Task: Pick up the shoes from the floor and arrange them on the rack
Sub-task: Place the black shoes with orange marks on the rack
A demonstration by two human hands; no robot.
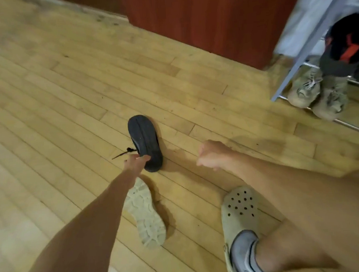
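Left grip [136, 162] touches the heel of the black rubber-soled lace-up shoe [145, 142], which lies on its side on the wooden plank floor [46, 102]. Can't tell if fingers have closed. Beige tread-soled sneaker [145, 216] lies sole-up just below it. Right grip [209, 155], right of it, is fisted and empty. Grey metal rack [287, 70] stands far right. Risk: heel-only hold slips, and the loose lace [123, 154] could snag.

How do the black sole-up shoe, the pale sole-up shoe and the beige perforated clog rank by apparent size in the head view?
1. beige perforated clog
2. pale sole-up shoe
3. black sole-up shoe
Camera nearness makes true sizes unsure.
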